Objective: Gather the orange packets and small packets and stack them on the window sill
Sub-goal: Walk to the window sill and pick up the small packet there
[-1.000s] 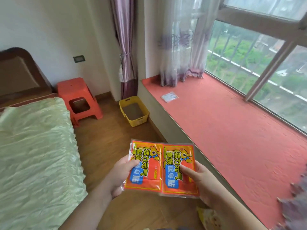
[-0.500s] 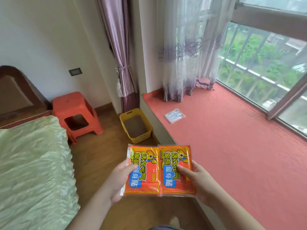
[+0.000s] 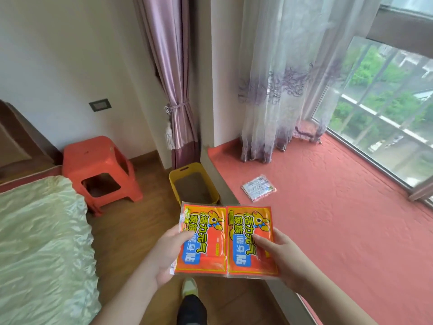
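Two orange packets with yellow and blue print sit side by side in front of me, above the wooden floor beside the sill's edge. My left hand [image 3: 164, 256] grips the left orange packet [image 3: 203, 245], thumb on its face. My right hand [image 3: 283, 256] grips the right orange packet [image 3: 248, 240] the same way. A small pale packet [image 3: 259, 188] lies flat on the red-covered window sill [image 3: 339, 219], beyond the orange packets and apart from them.
A yellow bin [image 3: 174, 184] stands on the floor against the sill's near corner. An orange plastic stool [image 3: 100, 165] is left of it. The bed with a pale green cover [image 3: 39, 249] fills the left. Sheer and purple curtains [image 3: 276, 90] hang over the sill's far end.
The view has moved forward and tilted up toward the sill's far end. The small packet, bin and stool appear nearer. Both hands keep the same hold on the orange packets.
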Demonstrator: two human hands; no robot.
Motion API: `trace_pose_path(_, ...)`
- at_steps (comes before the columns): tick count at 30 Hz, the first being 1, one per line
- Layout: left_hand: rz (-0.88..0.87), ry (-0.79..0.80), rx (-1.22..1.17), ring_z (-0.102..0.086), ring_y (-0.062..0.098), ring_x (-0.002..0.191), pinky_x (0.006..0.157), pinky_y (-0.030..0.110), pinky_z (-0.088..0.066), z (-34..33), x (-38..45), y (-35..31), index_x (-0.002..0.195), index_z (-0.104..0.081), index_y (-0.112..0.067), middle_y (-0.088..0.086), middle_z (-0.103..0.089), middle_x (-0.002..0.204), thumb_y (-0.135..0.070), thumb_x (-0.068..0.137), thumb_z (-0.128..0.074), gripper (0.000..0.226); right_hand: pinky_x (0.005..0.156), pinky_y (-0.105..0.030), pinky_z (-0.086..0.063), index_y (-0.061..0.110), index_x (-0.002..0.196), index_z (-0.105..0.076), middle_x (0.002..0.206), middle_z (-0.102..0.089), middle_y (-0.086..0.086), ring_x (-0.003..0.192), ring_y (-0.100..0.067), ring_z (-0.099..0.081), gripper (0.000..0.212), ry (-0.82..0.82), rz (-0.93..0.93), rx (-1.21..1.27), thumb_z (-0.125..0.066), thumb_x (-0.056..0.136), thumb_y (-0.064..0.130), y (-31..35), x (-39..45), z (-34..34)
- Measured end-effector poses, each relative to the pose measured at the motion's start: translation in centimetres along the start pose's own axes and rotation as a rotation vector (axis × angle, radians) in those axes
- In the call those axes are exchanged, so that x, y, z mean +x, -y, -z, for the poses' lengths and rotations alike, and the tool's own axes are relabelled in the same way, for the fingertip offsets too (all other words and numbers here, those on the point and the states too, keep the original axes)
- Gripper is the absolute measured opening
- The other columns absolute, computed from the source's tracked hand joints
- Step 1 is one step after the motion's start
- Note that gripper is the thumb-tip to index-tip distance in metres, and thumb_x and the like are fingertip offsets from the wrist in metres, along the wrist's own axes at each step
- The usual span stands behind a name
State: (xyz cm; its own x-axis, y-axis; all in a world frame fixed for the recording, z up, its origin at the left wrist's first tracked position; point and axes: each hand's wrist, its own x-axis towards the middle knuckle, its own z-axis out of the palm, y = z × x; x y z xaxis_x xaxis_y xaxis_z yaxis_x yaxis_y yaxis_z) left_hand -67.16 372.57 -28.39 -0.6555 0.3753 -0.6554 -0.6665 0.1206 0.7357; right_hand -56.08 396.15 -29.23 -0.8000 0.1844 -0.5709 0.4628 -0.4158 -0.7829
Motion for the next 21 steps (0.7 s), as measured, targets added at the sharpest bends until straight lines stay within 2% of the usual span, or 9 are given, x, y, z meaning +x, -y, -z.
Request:
trace_pose_path(4,0.011,0.023,0.001,-0.076,0.031,0.086,0.062,0.038,-0.062,3.0,4.7,-4.1,0.110,-0.065,-0.014,0.015,-0.079,0.096,-0.015,0.097,-0.053,0.018,0.065,-0.038,-0.063,0.011,0.114,-0.064,0.103,-0.079,-0.015,0.086,-0.033,-0.077,0.024,-0.031,0.021,0.014,-0.067,0.090,0.015,2.2,5.1,-3.3)
trace_pose_path(8,0.047,0.063,0.038,-0.075,0.033,0.091,0.079,0.047,-0.060,5.9,8.4,-7.9,0.112,-0.065,-0.013,0.016,-0.078,0.099,-0.016,0.097,-0.054,0.019,0.064,-0.039,-0.063,0.010,0.114,-0.063,0.102,-0.079,-0.017,0.083,-0.033,-0.077,0.025,-0.056,0.027,0.042,-0.066,0.090,0.013,4.5,9.2,-6.7)
trace_pose_path(11,0.047,0.092,0.084,-0.075,0.032,0.092,0.082,0.049,-0.060,7.5,11.0,-10.6,0.112,-0.065,-0.015,0.014,-0.079,0.100,-0.019,0.096,-0.056,0.018,0.064,-0.040,-0.064,0.012,0.114,-0.063,0.101,-0.079,-0.015,0.083,-0.032,-0.078,0.024,-0.087,0.041,0.062,-0.066,0.090,0.014,5.8,11.4,-8.5)
trace_pose_path(14,0.059,0.121,0.101,-0.075,0.031,0.091,0.081,0.049,-0.060,7.6,13.3,-12.5,0.111,-0.065,-0.016,0.014,-0.079,0.099,-0.020,0.097,-0.055,0.018,0.067,-0.042,-0.064,0.013,0.114,-0.063,0.102,-0.079,-0.014,0.085,-0.032,-0.077,0.023,-0.126,0.042,0.090,-0.066,0.091,0.014,6.8,13.1,-9.1)
trace_pose_path(19,0.102,0.182,0.155,-0.074,0.031,0.095,0.088,0.053,-0.057,5.8,17.5,-14.8,0.114,-0.064,-0.017,0.013,-0.078,0.104,-0.020,0.099,-0.052,0.019,0.073,-0.044,-0.064,0.012,0.115,-0.063,0.103,-0.079,-0.014,0.088,-0.035,-0.077,0.024,-0.201,0.052,0.102,-0.066,0.091,0.013,8.4,15.9,-8.3)
trace_pose_path(21,0.107,0.202,0.200,-0.074,0.031,0.097,0.092,0.055,-0.055,4.7,19.2,-15.6,0.114,-0.064,-0.018,0.013,-0.078,0.105,-0.021,0.099,-0.052,0.020,0.069,-0.041,-0.064,0.012,0.113,-0.064,0.101,-0.080,-0.014,0.086,-0.033,-0.077,0.021,-0.229,0.053,0.117,-0.066,0.091,0.013,9.0,17.1,-7.4)
